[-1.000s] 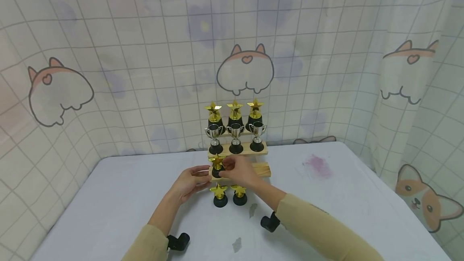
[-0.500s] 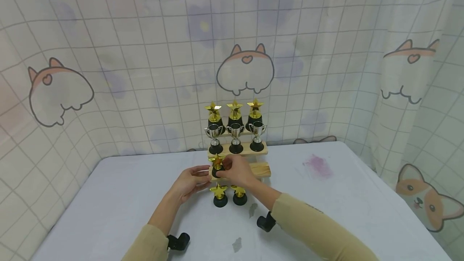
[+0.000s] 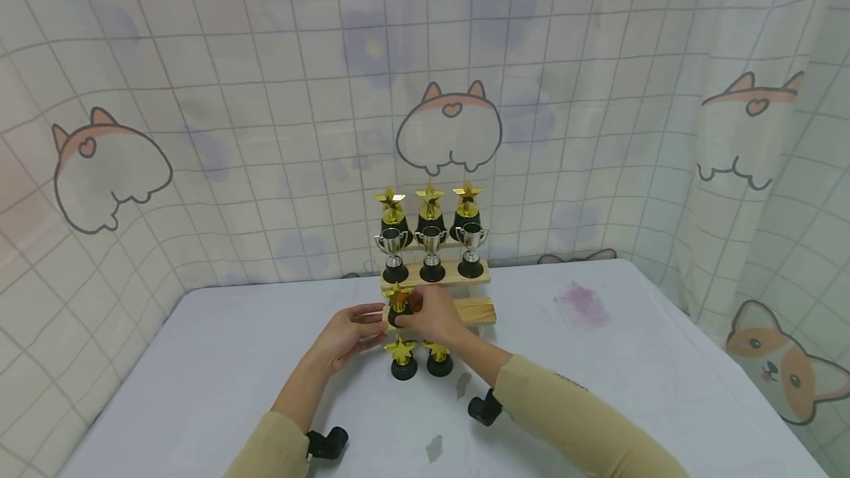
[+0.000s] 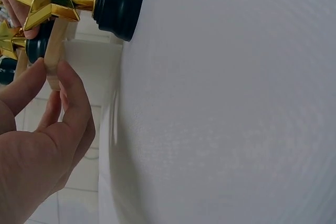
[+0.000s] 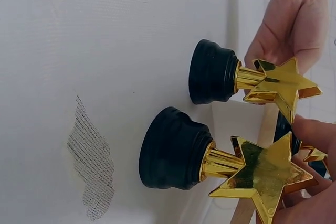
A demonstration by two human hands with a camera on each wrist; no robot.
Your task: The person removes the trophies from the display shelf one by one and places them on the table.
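In the head view, a gold star trophy with a black base (image 3: 397, 296) stands at the left end of the lowest wooden shelf (image 3: 479, 310). My right hand (image 3: 435, 316) pinches its base from the right. My left hand (image 3: 341, 336) grips the left end of that shelf; the left wrist view has the thumb (image 4: 31, 85) on top and the fingers (image 4: 76, 95) beneath. Two more star trophies, the left one (image 3: 401, 358) and the right one (image 3: 438, 358), stand on the table in front. In the right wrist view they partly hide the held trophy.
Three silver cups, the middle one (image 3: 432, 251) among them, line the middle shelf (image 3: 447, 271). Behind them, three larger star trophies (image 3: 430, 206) stand on the top shelf. The white table (image 3: 571, 360) meets a checked curtain (image 3: 279, 190) at the back.
My right wrist and forearm have shifted slightly left, its fingers staying at the trophy on the lowest shelf. The left hand holds its place at the shelf end.
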